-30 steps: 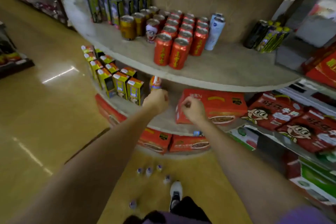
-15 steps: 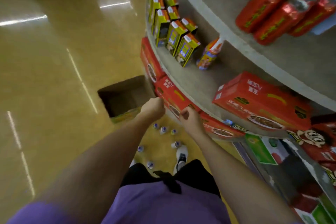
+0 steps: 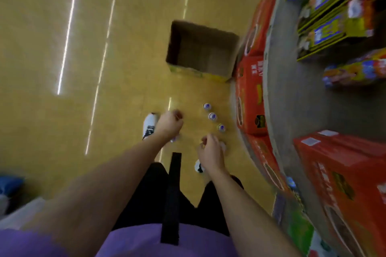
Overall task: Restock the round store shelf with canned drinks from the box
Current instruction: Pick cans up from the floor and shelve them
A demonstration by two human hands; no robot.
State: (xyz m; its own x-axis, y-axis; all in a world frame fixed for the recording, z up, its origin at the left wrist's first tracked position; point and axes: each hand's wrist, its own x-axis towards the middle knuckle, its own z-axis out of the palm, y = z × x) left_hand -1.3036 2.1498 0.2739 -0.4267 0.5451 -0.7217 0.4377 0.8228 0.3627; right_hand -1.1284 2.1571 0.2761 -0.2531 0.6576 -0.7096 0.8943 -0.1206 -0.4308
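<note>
Small white-topped drink cans stand on the floor between our feet and the open brown cardboard box. Left hand and right hand hover above, loosely curled; holding anything, can't tell. Grab upright, one per hand.
</note>
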